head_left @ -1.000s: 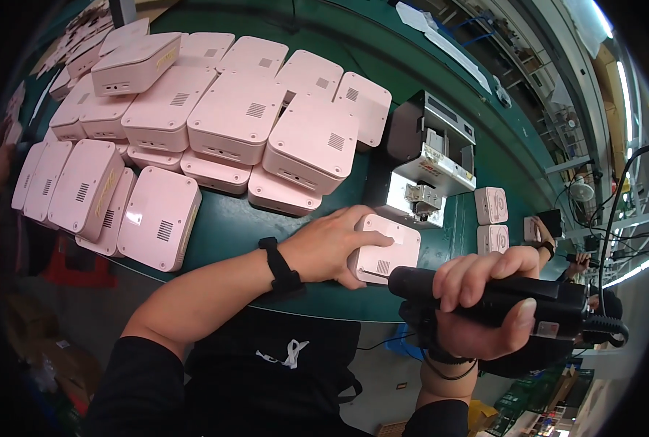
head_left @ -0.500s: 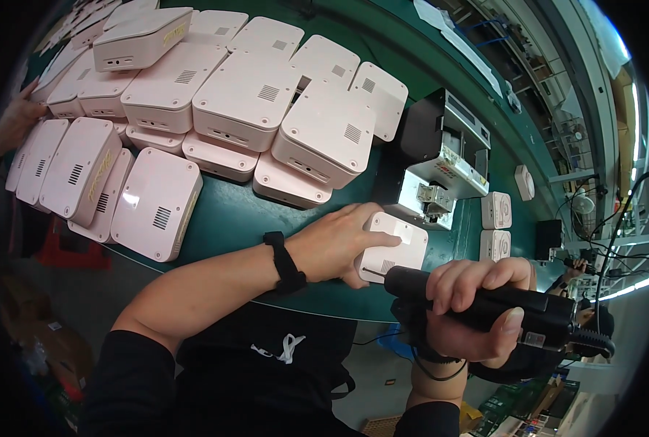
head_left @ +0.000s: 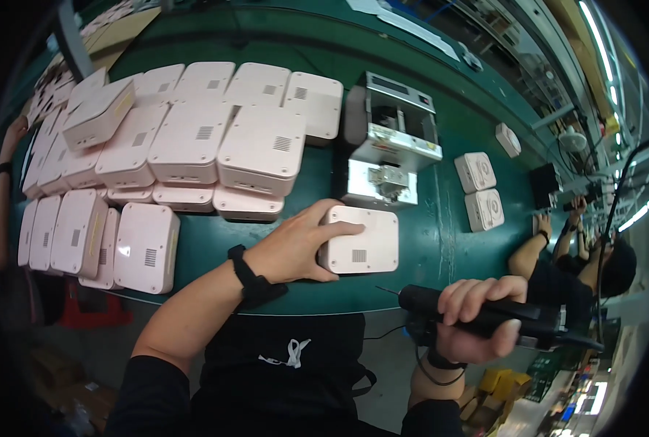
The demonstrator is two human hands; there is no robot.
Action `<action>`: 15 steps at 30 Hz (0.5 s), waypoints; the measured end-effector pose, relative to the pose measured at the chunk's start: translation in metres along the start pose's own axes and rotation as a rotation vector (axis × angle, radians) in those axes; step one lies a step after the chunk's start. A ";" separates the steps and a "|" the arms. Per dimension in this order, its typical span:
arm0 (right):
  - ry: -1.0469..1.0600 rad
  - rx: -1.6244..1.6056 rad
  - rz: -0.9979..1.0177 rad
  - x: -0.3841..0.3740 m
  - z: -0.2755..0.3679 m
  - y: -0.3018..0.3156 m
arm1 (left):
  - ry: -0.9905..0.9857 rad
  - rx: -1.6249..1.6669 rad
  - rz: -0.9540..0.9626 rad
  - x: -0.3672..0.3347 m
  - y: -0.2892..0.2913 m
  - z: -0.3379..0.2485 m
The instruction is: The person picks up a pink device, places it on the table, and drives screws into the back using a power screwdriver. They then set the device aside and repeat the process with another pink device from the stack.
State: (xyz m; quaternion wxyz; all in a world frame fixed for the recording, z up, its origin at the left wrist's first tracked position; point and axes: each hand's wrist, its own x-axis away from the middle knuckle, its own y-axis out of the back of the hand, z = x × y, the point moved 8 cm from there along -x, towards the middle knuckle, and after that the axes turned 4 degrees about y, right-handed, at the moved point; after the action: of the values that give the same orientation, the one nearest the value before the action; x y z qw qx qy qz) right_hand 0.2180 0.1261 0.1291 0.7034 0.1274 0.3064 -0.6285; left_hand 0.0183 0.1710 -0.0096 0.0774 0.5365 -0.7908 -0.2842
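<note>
My left hand (head_left: 295, 246) grips a white square plastic housing (head_left: 374, 240) by its left side, thumb lying across the top. The housing rests on the green table near its front edge, with a vent grille and corner screw holes facing up. In my right hand (head_left: 479, 320) is a black electric screwdriver (head_left: 525, 320), fingers wrapped round its body. Its thin bit (head_left: 388, 290) points left, below the housing's lower right corner and apart from it. Behind the housing stands a black and silver screw feeder (head_left: 393, 156).
Stacks of similar white housings (head_left: 193, 142) fill the table's left side, some standing on edge (head_left: 146, 247) at the front. Smaller white units (head_left: 476, 172) lie at the right. Another person's arm (head_left: 7, 146) is at the far left; another person (head_left: 572, 269) sits at the right.
The screwdriver bit has come away from the housing's lower corner, toward the front edge. My left hand still holds the housing, now turned straighter. The whole view has shifted.
</note>
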 end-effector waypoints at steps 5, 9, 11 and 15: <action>0.045 0.157 -0.181 0.047 -0.018 0.065 | 0.063 0.034 0.052 -0.009 -0.003 -0.018; 0.059 0.003 -0.314 0.069 -0.016 0.094 | 0.262 0.313 0.156 -0.019 -0.041 -0.007; 0.047 -0.059 -0.388 0.078 -0.017 0.101 | 0.330 0.427 0.206 -0.032 -0.064 -0.007; 0.131 -0.059 -0.311 0.090 -0.017 0.104 | 0.679 0.772 0.384 -0.064 -0.120 -0.013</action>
State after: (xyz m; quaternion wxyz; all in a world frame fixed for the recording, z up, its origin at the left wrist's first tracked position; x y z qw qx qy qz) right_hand 0.3155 0.0816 0.0412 0.5798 0.0984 0.3860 -0.7108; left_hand 0.1462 0.1923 -0.0512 0.1760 0.4336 -0.8519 0.2350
